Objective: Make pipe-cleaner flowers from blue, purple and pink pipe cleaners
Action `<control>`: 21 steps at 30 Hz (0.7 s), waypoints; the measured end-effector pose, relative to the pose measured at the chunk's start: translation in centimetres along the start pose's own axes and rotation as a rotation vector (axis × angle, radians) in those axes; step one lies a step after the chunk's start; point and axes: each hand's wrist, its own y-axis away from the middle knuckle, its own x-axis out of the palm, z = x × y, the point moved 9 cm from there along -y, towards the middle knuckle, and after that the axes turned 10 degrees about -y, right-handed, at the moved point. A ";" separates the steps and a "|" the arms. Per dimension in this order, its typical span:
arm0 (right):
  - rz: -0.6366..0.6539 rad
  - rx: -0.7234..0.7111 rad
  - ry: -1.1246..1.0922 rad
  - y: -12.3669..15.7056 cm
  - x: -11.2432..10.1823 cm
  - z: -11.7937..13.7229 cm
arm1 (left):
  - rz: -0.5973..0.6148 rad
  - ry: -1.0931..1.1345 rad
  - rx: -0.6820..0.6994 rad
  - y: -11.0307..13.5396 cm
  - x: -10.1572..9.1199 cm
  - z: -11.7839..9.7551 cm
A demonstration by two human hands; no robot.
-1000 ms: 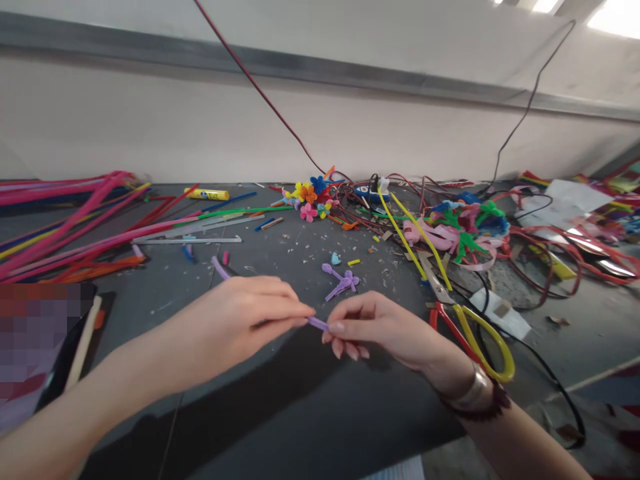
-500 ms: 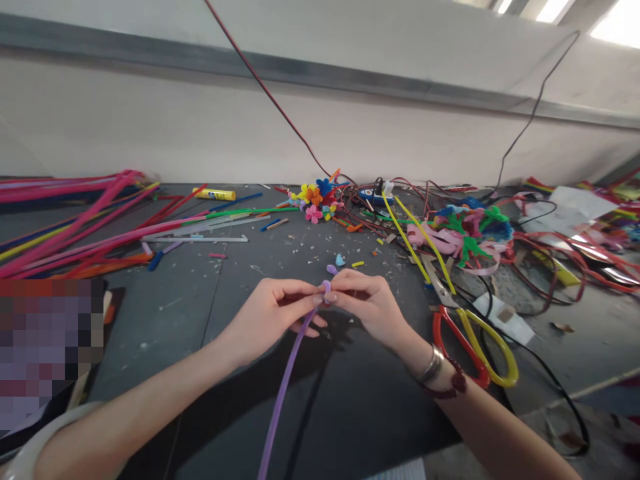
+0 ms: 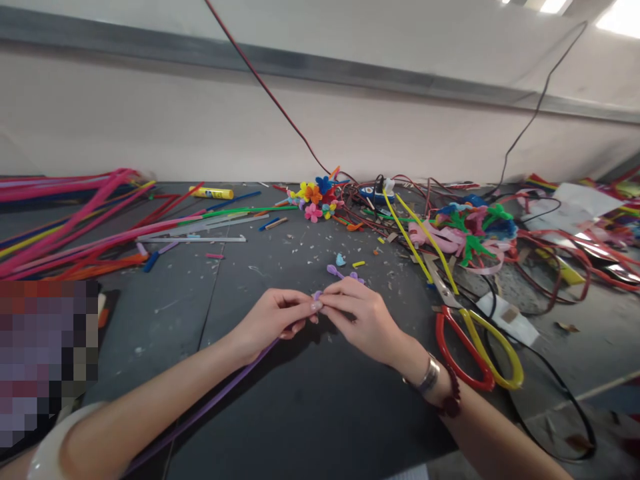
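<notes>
A purple pipe cleaner [image 3: 220, 395] is pinched between both hands above the dark table. My left hand [image 3: 277, 317] is closed on it with thumb and forefinger, and its long tail runs down to the lower left, passing behind my left forearm. My right hand [image 3: 363, 313] is closed too, its fingertips meeting the left ones at a small purple bend [image 3: 317, 295]. Beyond the right knuckles, small purple loops [image 3: 336, 271] stick out; how they join the held part is hidden. Red-and-yellow-handled scissors [image 3: 453, 303] lie right of my right hand.
Pipe cleaners in many colours [image 3: 100, 233] lie along the left. At the back are a yellow glue stick [image 3: 213, 193] and a cluster of fuzzy flowers [image 3: 316, 195]. Tangled cables, pink ribbon [image 3: 437, 239] and bent yellow pipe cleaners [image 3: 425, 235] crowd the right. Scraps dot the table [image 3: 250, 273].
The purple tail has swung from below my hands to the lower left, behind my left forearm. My right hand has turned slightly, and more purple loops show beyond it.
</notes>
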 end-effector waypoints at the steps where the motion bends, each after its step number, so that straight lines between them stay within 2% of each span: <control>1: -0.030 0.030 -0.055 0.0 -0.4 -0.1 | 0.021 0.009 -0.003 0.0 0.1 0.1; 5: -0.073 0.267 -0.361 0.0 -1.1 -1.8 | 0.139 0.079 -0.031 0.2 1.1 0.3; 8: -0.041 0.345 -0.527 0.1 -0.6 -2.5 | 0.221 0.114 -0.053 0.4 1.9 0.5; 11: 0.002 0.362 -0.582 0.0 -0.1 -2.6 | 0.263 0.120 -0.065 0.5 2.4 0.6; 15: 0.094 0.365 -0.550 -0.1 0.4 -2.0 | 0.308 0.094 -0.096 0.5 2.6 1.1; 21: 0.287 0.263 -0.688 0.1 1.3 -0.5 | 0.454 0.174 -0.115 0.9 3.5 1.3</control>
